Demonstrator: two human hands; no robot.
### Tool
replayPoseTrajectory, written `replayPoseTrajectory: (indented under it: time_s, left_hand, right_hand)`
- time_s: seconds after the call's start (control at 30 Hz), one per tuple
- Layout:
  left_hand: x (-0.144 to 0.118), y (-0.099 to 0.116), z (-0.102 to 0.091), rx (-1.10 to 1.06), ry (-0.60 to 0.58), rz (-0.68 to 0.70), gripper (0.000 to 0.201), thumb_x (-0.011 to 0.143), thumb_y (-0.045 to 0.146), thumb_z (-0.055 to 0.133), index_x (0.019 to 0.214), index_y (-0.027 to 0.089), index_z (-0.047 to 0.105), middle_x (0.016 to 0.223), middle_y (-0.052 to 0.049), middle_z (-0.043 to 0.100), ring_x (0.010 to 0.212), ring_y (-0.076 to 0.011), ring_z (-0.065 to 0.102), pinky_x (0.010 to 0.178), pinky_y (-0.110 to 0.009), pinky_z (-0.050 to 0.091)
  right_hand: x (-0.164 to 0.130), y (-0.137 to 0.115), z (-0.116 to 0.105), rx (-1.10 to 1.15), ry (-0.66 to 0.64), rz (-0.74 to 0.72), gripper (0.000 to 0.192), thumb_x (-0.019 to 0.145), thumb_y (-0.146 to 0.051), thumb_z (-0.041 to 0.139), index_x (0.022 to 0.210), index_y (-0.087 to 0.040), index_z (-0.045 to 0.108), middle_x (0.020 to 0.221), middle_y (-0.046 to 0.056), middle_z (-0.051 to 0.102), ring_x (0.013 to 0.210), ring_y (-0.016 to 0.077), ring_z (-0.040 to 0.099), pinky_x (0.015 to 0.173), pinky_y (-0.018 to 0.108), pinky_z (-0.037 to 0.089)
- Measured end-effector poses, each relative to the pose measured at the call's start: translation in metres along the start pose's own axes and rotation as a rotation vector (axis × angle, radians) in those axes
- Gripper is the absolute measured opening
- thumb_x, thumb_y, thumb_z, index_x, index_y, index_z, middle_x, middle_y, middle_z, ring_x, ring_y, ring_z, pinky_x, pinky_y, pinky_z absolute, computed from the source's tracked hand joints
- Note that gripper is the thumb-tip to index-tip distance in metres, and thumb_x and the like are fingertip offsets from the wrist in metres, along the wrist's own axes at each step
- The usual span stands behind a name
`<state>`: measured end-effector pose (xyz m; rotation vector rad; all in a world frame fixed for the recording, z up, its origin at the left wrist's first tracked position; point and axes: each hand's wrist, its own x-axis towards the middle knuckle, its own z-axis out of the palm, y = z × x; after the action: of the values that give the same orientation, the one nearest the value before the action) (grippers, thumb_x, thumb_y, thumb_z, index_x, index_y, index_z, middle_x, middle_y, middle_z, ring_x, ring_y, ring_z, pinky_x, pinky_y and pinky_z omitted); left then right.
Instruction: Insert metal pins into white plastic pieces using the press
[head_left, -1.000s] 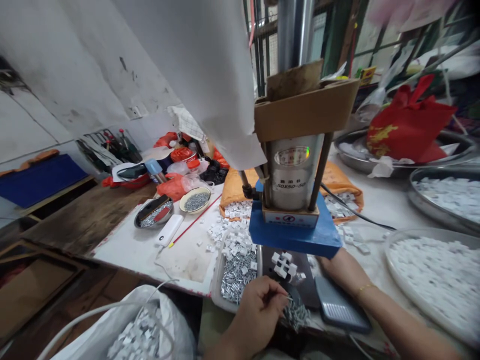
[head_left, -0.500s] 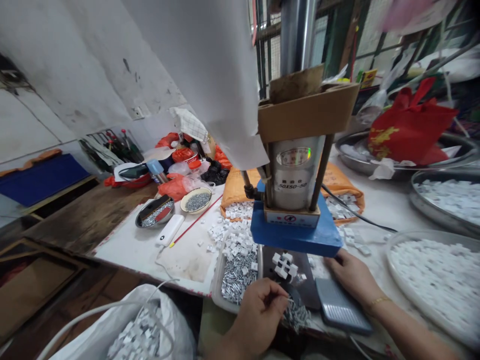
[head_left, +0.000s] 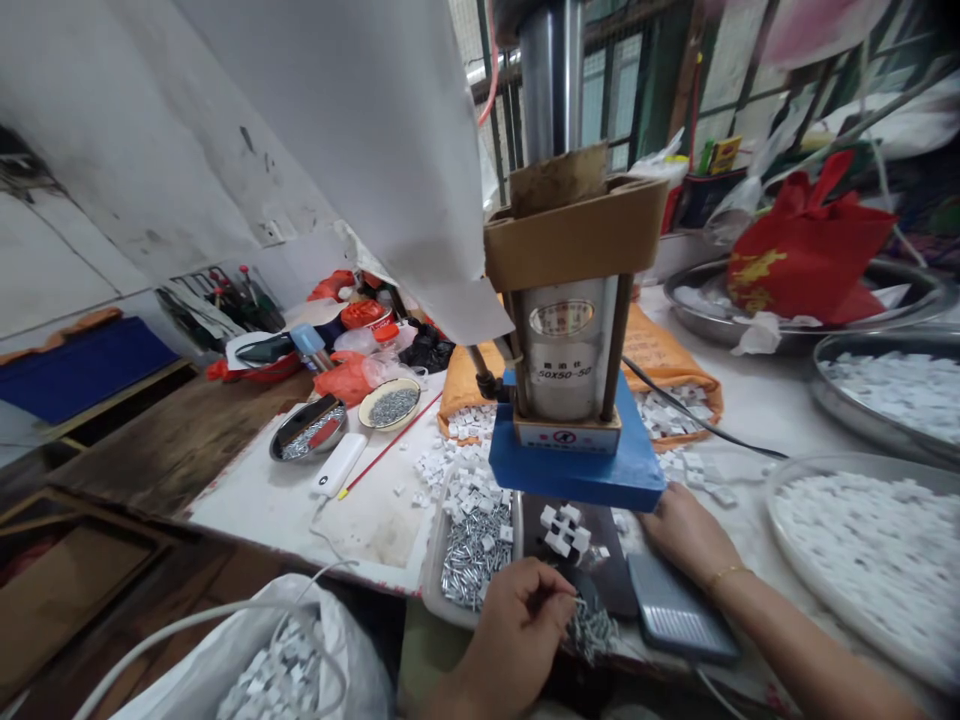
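Note:
My left hand is closed in a pinch, thumb against forefinger, on a thin nail. Just beyond it, a pile of loose nails lies at the front of the press's dark base. White plastic clips sit in a cluster on that base, below the blue press block. My right hand reaches in beside the block, past a grey pedal; its fingertips are hidden behind the block. To the left stands a clear tub of nails and white clips.
A round tray and a metal basin of white pieces stand at right. An orange sack spills clips behind the press. A bowl of nails and a red stick lie left. A white sack stands below the table.
The view has shifted slightly, so the press appears farther left. My right hand has moved a little farther in beside the block. My left hand keeps its pinch in nearly the same place.

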<state>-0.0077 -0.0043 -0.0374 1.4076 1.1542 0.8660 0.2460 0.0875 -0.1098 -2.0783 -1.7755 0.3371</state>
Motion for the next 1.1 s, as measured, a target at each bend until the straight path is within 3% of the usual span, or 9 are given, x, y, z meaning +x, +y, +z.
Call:
replayPoseTrajectory:
  time_s: [0.4, 0.6, 0.77, 1.1]
  left_hand:
    - [0.001, -0.004, 0.0, -0.013, -0.007, -0.001, 0.01, 0.079, 0.017, 0.053, 0.08, 0.014, 0.063, 0.069, 0.0, 0.054, 0.06, -0.011, 0.052, 0.056, -0.021, 0.042]
    - [0.0, -0.005, 0.0, -0.022, -0.007, -0.003, 0.01, 0.079, 0.016, 0.053, 0.08, 0.014, 0.062, 0.069, 0.0, 0.054, 0.059, -0.0109, 0.052, 0.056, -0.021, 0.041]
    - [-0.001, -0.006, -0.001, -0.037, -0.017, 0.003, 0.01, 0.079, 0.016, 0.053, 0.079, 0.014, 0.062, 0.066, 0.001, 0.053, 0.059, -0.0106, 0.052, 0.055, -0.02, 0.041]
    - [-0.001, -0.004, -0.001, -0.059, -0.008, -0.021, 0.009, 0.078, 0.016, 0.053, 0.079, 0.014, 0.062, 0.062, 0.002, 0.052, 0.055, -0.0101, 0.051, 0.054, -0.02, 0.039]
  right_hand:
    - [0.017, 0.003, -0.005, -0.011, 0.02, 0.084, 0.028, 0.079, -0.029, 0.048, 0.099, -0.016, 0.063, 0.089, 0.013, 0.071, 0.079, 0.027, 0.066, 0.064, 0.031, 0.044]
    - [0.016, 0.003, -0.003, -0.039, 0.011, 0.084, 0.032, 0.081, -0.031, 0.045, 0.104, -0.015, 0.062, 0.102, 0.018, 0.069, 0.089, 0.0304, 0.065, 0.069, 0.034, 0.044]
    - [0.016, 0.004, -0.002, -0.049, 0.005, 0.073, 0.031, 0.081, -0.031, 0.045, 0.102, -0.017, 0.064, 0.105, 0.016, 0.069, 0.094, 0.0302, 0.064, 0.073, 0.034, 0.045]
    - [0.016, 0.004, -0.002, -0.05, 0.004, 0.059, 0.028, 0.081, -0.032, 0.046, 0.091, -0.018, 0.067, 0.097, 0.016, 0.071, 0.086, 0.0292, 0.066, 0.066, 0.033, 0.045]
